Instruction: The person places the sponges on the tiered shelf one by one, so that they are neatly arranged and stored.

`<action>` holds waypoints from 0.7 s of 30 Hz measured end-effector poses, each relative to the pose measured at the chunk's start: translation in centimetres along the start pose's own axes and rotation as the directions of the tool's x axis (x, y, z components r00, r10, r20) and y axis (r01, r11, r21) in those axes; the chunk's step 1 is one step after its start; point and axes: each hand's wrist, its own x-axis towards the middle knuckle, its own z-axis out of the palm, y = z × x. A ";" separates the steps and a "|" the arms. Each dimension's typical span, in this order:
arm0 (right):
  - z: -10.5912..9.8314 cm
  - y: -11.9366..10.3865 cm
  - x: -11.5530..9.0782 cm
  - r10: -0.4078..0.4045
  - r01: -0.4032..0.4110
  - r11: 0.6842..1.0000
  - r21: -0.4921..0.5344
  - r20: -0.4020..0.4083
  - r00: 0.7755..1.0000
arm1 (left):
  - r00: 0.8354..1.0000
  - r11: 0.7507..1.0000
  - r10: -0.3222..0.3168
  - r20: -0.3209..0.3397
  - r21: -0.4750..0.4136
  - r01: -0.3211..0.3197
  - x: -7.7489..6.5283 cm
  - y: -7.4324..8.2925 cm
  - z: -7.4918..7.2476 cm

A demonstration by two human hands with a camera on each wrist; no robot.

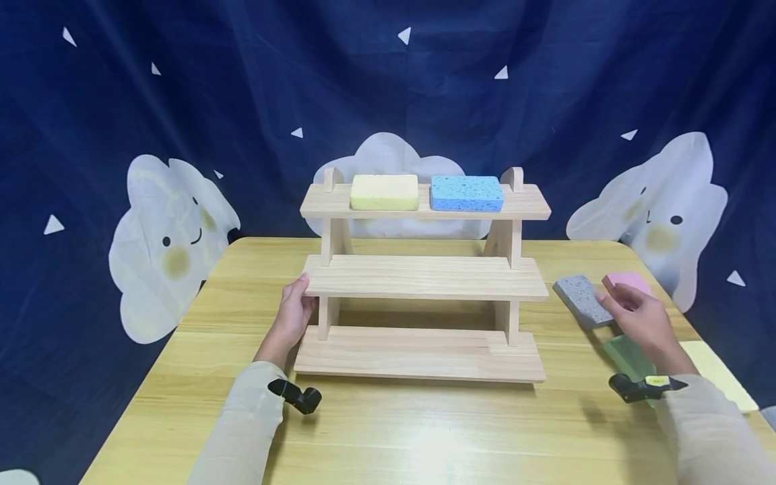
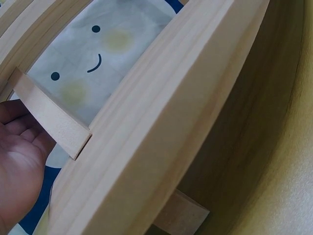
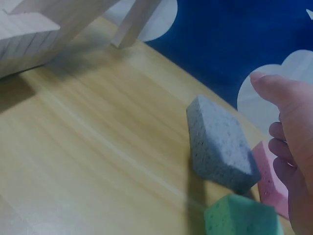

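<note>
A three-tier wooden display stand (image 1: 424, 277) stands mid-table. On its top tier lie a pale yellow sponge (image 1: 384, 192) and a speckled blue sponge (image 1: 466, 193), side by side. My left hand (image 1: 294, 313) grips the left end of the middle tier; in the left wrist view its fingers (image 2: 22, 120) lie beside an upright. At the right, my right hand (image 1: 645, 323) hovers with loosely bent fingers over a speckled grey sponge (image 1: 582, 300), a pink sponge (image 1: 633, 281) and a green sponge (image 3: 242, 215). Nothing shows in its grasp.
A pale yellow flat piece (image 1: 718, 377) lies at the table's right edge, partly behind my right forearm. The wooden table (image 1: 424, 431) extends in front of the stand. Behind it hangs a dark blue curtain (image 1: 376, 81) with cloud prints.
</note>
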 end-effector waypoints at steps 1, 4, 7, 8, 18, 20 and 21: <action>0.1 0.1 0.0 0.011 -0.011 1.000 -0.005 0.004 1.000 | 1.000 1.000 0.002 0.000 -0.004 -0.002 0.0 0.0 0.0; 0.5 0.3 -0.1 0.044 -0.043 0.999 -0.001 0.025 0.999 | 1.000 1.000 0.009 0.004 -0.008 -0.009 0.0 0.0 0.0; 0.9 0.6 -0.1 0.058 -0.057 0.998 -0.016 0.039 0.998 | 1.000 1.000 0.013 0.009 -0.002 -0.013 0.0 0.0 -0.1; 1.1 0.6 -0.1 0.059 -0.058 0.998 -0.025 0.040 0.997 | 1.000 1.000 0.013 0.014 0.009 -0.013 0.0 -0.1 -0.1; 2.0 0.7 -0.1 0.049 -0.041 0.989 -0.139 0.056 0.997 | 0.999 0.997 -0.001 0.045 0.079 -0.003 -0.1 0.0 -0.2; 2.1 0.6 -0.1 0.039 -0.028 0.986 -0.164 0.067 0.997 | 0.999 0.997 0.000 0.044 0.081 -0.004 -0.1 0.0 -0.2; 2.1 0.6 -0.1 0.033 -0.020 0.984 -0.177 0.070 0.997 | 0.999 0.997 0.000 0.045 0.082 -0.004 -0.1 0.0 -0.2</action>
